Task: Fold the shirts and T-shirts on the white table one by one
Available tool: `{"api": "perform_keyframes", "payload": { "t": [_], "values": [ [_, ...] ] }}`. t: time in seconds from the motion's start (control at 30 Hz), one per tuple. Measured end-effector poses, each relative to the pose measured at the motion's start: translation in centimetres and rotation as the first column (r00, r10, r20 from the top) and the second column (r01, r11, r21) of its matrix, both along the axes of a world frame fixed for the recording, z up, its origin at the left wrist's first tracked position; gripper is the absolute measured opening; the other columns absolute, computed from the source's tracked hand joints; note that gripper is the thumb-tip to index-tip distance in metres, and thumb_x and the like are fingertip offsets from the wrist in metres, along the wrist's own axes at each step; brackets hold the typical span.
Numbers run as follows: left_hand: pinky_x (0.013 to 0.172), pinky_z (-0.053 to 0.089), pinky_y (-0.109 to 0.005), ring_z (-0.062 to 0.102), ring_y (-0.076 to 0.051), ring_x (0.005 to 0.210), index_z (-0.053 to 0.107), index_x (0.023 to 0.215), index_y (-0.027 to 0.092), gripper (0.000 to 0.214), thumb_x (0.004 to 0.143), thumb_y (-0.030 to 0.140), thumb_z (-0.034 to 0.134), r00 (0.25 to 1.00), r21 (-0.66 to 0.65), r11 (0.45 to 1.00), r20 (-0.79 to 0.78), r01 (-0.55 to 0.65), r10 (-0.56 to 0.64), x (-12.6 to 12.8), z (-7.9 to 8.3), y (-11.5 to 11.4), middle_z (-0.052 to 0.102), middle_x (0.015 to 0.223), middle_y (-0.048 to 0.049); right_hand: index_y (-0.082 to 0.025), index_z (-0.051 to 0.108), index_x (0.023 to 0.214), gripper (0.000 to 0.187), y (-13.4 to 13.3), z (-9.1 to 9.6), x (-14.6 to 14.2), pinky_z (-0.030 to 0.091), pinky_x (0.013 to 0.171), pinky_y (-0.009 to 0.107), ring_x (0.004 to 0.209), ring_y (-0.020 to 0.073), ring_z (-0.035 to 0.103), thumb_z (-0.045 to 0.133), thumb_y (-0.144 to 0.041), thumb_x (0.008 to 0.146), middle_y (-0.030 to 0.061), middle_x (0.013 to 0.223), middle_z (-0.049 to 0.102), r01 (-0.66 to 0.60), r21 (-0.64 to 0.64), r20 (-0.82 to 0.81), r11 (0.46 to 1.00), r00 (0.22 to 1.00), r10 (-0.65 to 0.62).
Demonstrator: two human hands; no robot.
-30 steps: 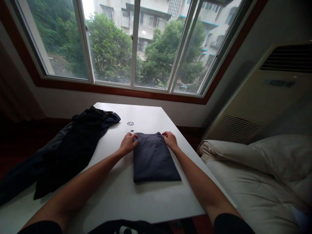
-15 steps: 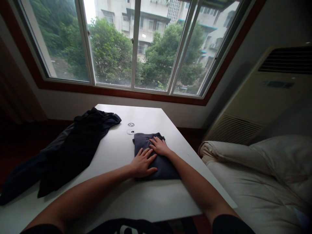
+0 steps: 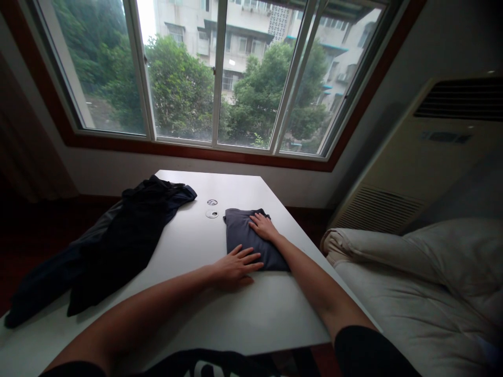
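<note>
A folded dark grey garment (image 3: 240,230) lies flat on the white table (image 3: 188,241), right of its middle. My left hand (image 3: 238,266) rests at the garment's near left corner, fingers spread, with its fingertips on the cloth and the thumb by the tabletop. My right hand (image 3: 263,226) lies flat on the far right part of the garment, fingers apart. Part of the garment is hidden under my right hand and forearm. Neither hand grips the cloth.
A heap of dark clothes (image 3: 121,235) covers the table's left side and hangs toward its edge. Two round cable-hole fittings (image 3: 212,214) sit in the tabletop. On the right are a cream cushioned seat (image 3: 393,283) and a standing air conditioner (image 3: 408,157). A window (image 3: 216,78) lies beyond.
The folded garment has shifted away from me and a little to the right. My right hand moved with it; my left hand slid toward its near edge.
</note>
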State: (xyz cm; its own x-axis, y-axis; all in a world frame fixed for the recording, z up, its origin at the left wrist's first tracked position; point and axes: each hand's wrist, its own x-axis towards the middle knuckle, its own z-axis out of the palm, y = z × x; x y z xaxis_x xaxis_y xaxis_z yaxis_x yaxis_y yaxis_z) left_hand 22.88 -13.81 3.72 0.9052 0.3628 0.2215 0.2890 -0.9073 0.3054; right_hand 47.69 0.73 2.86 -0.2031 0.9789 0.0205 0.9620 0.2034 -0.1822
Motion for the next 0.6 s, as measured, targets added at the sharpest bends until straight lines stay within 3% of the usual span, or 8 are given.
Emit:
{"api": "perform_keyframes", "payload": {
  "t": [0.1,0.23,0.33,0.43,0.53,0.6],
  "values": [
    [0.126,0.022,-0.056,0.041,-0.029,0.150,0.058,0.147,0.034,0.044,0.103,0.033,0.055,0.994,-0.059,0.996,0.092,0.065,-0.059,0.1,0.7,-0.1,0.051,0.159,-0.0038,-0.025,0.050,0.155,0.053,-0.3,0.9,0.6,0.016,0.127,0.050,0.156,0.0274,0.028,0.040,-0.048,0.108,0.0095,0.166,0.039,-0.010,0.069,0.011,0.998,1.000,0.009],
    [0.113,0.042,-0.041,0.063,-0.023,0.121,0.075,0.118,0.025,0.030,0.100,0.020,0.052,0.939,-0.089,0.989,0.314,-0.121,0.143,-0.3,1.0,1.3,0.073,0.126,-0.0070,-0.025,0.056,0.151,0.049,-3.1,1.0,0.2,0.016,0.127,0.051,0.154,0.0276,0.032,0.041,-0.043,0.108,0.0105,0.163,0.043,0.005,0.158,0.011,0.987,1.000,-0.007],
    [0.104,0.047,-0.039,0.064,-0.023,0.108,0.077,0.104,0.024,0.025,0.097,0.017,0.054,0.873,-0.127,0.948,0.368,-0.292,0.319,-0.7,0.7,2.5,0.074,0.110,-0.0074,-0.029,0.049,0.156,0.053,-7.6,0.0,-1.0,0.015,0.126,0.055,0.157,0.0290,0.026,0.037,-0.048,0.108,0.0089,0.168,0.035,-0.005,0.117,-0.015,0.993,1.000,0.007],
    [0.100,0.048,-0.039,0.063,-0.024,0.105,0.076,0.097,0.024,0.021,0.095,0.018,0.056,0.797,-0.197,0.883,0.382,-0.425,0.469,-0.9,0.3,3.0,0.073,0.106,-0.0069,-0.037,0.034,0.164,0.064,-12.9,-1.4,-2.1,0.010,0.125,0.064,0.160,0.0335,0.012,0.038,-0.062,0.105,0.0057,0.173,0.020,-0.061,0.025,-0.017,0.998,0.998,0.061],
    [0.100,0.048,-0.040,0.062,-0.024,0.106,0.075,0.095,0.023,0.020,0.095,0.019,0.056,0.756,-0.244,0.846,0.380,-0.474,0.533,-0.8,0.0,2.6,0.071,0.107,-0.0065,-0.040,0.024,0.166,0.072,-16.2,-2.0,-2.7,0.003,0.123,0.069,0.161,0.0355,0.005,0.037,-0.069,0.102,0.0041,0.175,0.013,-0.076,0.022,-0.002,0.997,0.997,0.076],
    [0.102,0.048,-0.040,0.061,-0.024,0.107,0.075,0.096,0.024,0.019,0.096,0.020,0.057,0.772,-0.232,0.858,0.376,-0.457,0.513,-0.5,0.1,2.0,0.071,0.107,-0.0063,-0.040,0.024,0.166,0.072,-16.5,-1.8,-2.7,0.003,0.122,0.071,0.161,0.0364,0.005,0.036,-0.070,0.102,0.0041,0.175,0.014,-0.064,0.023,-0.003,0.998,0.998,0.065]
  ]
}}
